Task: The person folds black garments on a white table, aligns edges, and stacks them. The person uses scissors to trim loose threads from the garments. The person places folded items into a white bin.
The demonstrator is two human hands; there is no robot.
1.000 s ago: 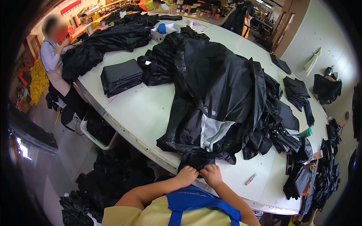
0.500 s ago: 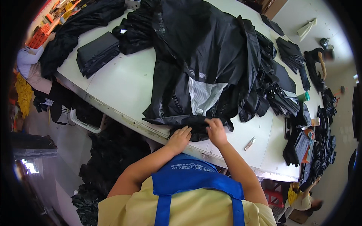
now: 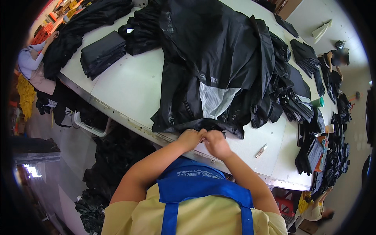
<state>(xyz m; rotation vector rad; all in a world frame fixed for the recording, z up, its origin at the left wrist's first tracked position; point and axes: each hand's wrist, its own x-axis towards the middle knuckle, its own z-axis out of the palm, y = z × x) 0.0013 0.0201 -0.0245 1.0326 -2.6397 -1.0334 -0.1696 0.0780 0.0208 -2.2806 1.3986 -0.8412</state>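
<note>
A black, slightly glossy garment (image 3: 207,47), which looks like a rain jacket, lies spread on the white table in front of me. A white mesh panel (image 3: 217,102) shows in its lower middle. At the garment's near edge, my left hand (image 3: 188,140) is closed on the gathered black fabric. Right beside it my right hand (image 3: 216,144) is closed too, its fingers curled and pinching at the same edge. The fingertips of both hands meet, so the exact bit of cloth between them is partly hidden.
A small slim hand tool (image 3: 261,150) lies right of my hands. Folded black fabric (image 3: 103,55) sits at the left; black pieces (image 3: 293,102) crowd the right. Below the table edge are a white basket (image 3: 91,130) and black cloth (image 3: 117,156). Other people work left and right.
My right hand has moved left and slightly toward me, meeting my left hand at the hem. The left hand, flat before, has curled its fingers, and the near fabric is gathered.
</note>
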